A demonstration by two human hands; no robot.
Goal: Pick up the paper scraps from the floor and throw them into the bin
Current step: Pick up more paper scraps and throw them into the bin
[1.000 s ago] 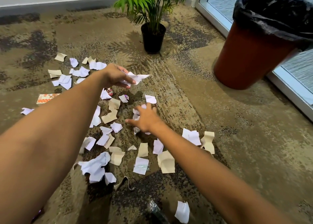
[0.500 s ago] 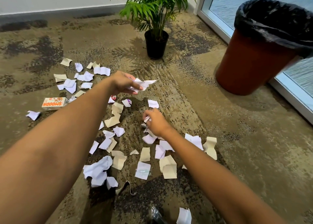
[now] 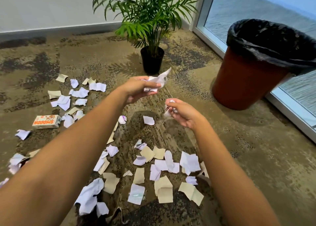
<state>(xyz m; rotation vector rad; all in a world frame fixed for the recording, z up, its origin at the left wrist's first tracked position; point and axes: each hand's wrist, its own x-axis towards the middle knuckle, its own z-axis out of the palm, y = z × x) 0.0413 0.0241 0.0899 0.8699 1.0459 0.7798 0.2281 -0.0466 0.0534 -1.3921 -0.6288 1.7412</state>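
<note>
Several white and beige paper scraps point(image 3: 163, 167) lie scattered over the carpet below and to the left of my arms. My left hand point(image 3: 138, 88) is raised above the floor, shut on a bunch of white scraps point(image 3: 159, 79). Just right of it and lower, my right hand point(image 3: 183, 113) is lifted too, pinching a few small white scraps point(image 3: 170, 106). The brown bin point(image 3: 246, 82) with a black liner stands at the right, apart from both hands, its mouth open.
A potted palm point(image 3: 152, 59) stands at the back centre. A small printed carton point(image 3: 46, 121) lies on the carpet at the left among scraps. A glass wall with a metal frame point(image 3: 290, 109) runs behind the bin. A white wall closes the back.
My right hand has closed on scraps from the floor and risen. My left hand has lifted with its bunch. Both now sit higher and nearer the bin; the view has tilted up.
</note>
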